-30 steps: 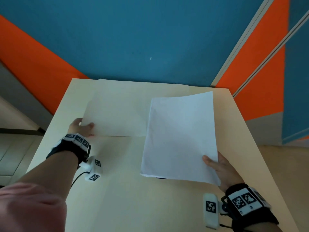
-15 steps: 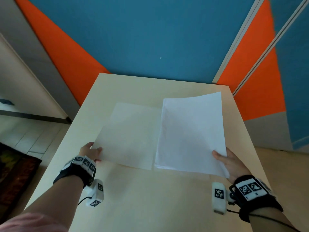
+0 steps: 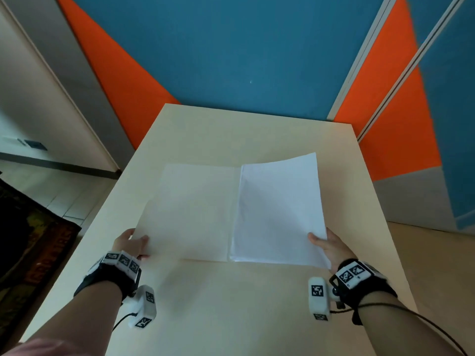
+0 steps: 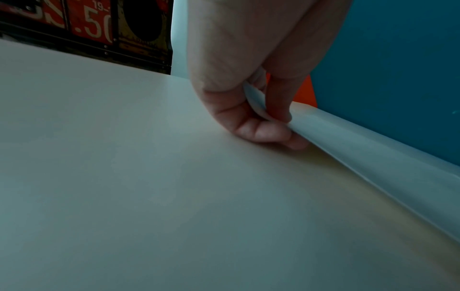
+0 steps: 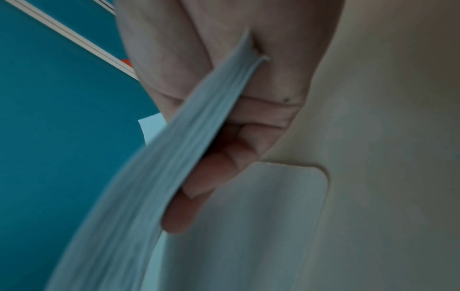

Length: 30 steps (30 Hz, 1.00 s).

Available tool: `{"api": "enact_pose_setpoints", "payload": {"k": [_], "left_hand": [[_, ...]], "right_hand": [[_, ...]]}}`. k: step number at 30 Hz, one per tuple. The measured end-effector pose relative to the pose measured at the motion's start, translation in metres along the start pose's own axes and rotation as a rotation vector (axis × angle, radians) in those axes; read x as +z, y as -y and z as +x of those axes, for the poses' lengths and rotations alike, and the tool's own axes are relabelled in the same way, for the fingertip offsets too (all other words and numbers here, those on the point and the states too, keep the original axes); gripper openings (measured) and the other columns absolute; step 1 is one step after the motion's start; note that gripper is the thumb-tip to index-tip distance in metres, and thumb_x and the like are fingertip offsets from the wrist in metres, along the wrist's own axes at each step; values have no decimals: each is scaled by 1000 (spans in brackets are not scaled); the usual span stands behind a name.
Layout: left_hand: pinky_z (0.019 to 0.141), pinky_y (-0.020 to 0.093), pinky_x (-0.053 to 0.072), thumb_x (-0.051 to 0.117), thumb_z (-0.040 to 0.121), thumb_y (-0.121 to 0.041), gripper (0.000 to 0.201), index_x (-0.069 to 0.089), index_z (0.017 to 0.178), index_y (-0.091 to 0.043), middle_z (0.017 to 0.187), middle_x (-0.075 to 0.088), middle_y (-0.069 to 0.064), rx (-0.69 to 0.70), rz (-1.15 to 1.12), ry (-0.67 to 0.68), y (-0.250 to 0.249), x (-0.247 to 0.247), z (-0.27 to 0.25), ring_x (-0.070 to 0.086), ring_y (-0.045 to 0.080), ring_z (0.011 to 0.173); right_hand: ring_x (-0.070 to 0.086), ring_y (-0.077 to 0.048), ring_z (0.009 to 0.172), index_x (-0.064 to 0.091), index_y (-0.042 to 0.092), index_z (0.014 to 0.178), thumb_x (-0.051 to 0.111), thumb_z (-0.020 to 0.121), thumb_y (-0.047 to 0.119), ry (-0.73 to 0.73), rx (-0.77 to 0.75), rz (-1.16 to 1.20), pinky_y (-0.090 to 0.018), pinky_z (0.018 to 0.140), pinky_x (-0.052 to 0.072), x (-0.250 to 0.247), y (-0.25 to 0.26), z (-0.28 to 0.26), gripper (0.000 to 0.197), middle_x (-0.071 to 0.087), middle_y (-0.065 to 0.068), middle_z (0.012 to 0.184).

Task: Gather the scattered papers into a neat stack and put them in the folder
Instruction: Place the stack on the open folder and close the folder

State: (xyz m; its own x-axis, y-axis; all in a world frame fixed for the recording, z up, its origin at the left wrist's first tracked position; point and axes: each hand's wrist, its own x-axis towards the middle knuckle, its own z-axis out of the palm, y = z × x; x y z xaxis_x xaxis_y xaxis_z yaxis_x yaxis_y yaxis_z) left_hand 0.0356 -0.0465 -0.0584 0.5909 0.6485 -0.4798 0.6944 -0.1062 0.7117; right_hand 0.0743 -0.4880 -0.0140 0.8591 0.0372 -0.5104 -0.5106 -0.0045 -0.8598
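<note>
An open pale folder lies across the middle of the table. My left hand pinches the near left corner of its left cover, thumb on top, and lifts that edge slightly off the table. My right hand grips the near right corner of a stack of white papers. The stack hangs tilted over the folder's right half, its left edge along the fold. In the right wrist view the stack sits between thumb and fingers, above the folder's rounded corner.
A blue and orange wall stands right behind the table's far edge. At the left is tiled floor with a dark printed mat. Bare tabletop lies between the folder and me.
My left hand has drawn the folder from the far edge toward the middle of the table. The paper stack has swung square and come down over the folder's right half.
</note>
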Motion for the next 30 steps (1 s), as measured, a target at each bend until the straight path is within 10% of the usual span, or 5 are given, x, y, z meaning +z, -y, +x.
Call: {"api": "enact_pose_setpoints", "payload": {"k": [3, 7, 20, 25, 30], "left_hand": [[22, 11, 29, 57, 86, -6, 37, 53, 123, 0, 88, 57, 18, -8, -16, 21, 0, 0, 7, 47, 23, 48], [22, 10, 28, 58, 86, -7, 37, 53, 122, -2, 88, 57, 17, -8, -17, 11, -5, -2, 17, 46, 24, 47], [22, 11, 28, 56, 87, -6, 37, 52, 124, -1, 92, 56, 18, 31, -8, 26, -16, -6, 18, 44, 23, 47], [59, 30, 50, 52, 90, -6, 36, 51, 125, -1, 104, 59, 23, 171, -143, 104, -35, -24, 4, 55, 30, 79], [77, 35, 53, 27, 80, -66, 61, 66, 106, -26, 100, 71, -5, 297, -607, 469, -86, -46, -51, 66, 20, 95]], "right_hand": [[57, -25, 114, 60, 28, 102, 82, 29, 65, -11, -11, -36, -43, 108, 36, 9, 0, 4, 85, 65, 0, 115], [54, -25, 116, 51, 13, 127, 57, 90, 13, -51, 10, -92, -42, 110, 34, 19, 2, 9, 37, 58, -10, 128], [56, -28, 113, 52, 10, 128, 59, 89, 9, -107, 91, -217, -42, 106, 39, 19, -9, 30, 40, 60, -10, 125], [56, -29, 113, 50, 8, 131, 56, 90, 8, -105, 92, -199, -42, 104, 40, 21, -8, 29, 41, 59, -11, 123], [51, -19, 109, 47, 10, 132, 54, 92, 9, -88, 36, -239, -31, 96, 37, 22, -6, 28, 41, 56, -4, 119]]}}
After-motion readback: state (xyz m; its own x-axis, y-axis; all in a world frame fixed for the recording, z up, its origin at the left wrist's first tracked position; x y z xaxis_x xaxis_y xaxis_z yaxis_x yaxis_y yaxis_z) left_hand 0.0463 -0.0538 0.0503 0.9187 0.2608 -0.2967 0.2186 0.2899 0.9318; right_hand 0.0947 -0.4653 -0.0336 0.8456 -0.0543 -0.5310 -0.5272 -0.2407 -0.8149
